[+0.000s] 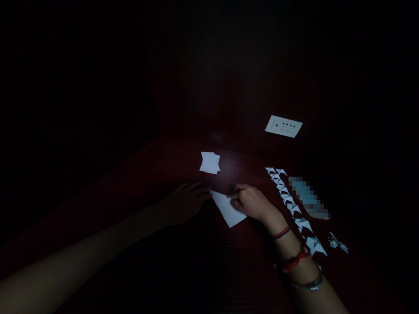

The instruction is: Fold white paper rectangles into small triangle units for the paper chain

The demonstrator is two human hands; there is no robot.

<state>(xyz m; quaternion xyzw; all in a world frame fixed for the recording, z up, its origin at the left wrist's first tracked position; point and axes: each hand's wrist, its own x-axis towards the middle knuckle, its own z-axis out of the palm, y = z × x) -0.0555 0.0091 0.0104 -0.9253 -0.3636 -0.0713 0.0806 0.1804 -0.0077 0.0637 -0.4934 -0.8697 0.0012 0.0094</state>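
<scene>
A small sheet of lined paper (228, 211) lies at a slant on the dark red table between my hands. My left hand (188, 203) rests flat with its fingers stretched out, the fingertips at the sheet's upper left corner. From the right, my right hand (250, 200) reaches over the sheet; its index finger points left along the top edge, and the other fingers are bent. It seems to press on the paper rather than grip it. Beyond the hands sits a loose stack of white paper pieces (210, 163).
On the right, folded white paper pieces (288, 205) form a long double row. Past them lies a long pixelated object (309, 198), with a small white tangled item (338, 242) nearer me. A socket plate (283, 126) is on the back wall. Most surroundings are dark.
</scene>
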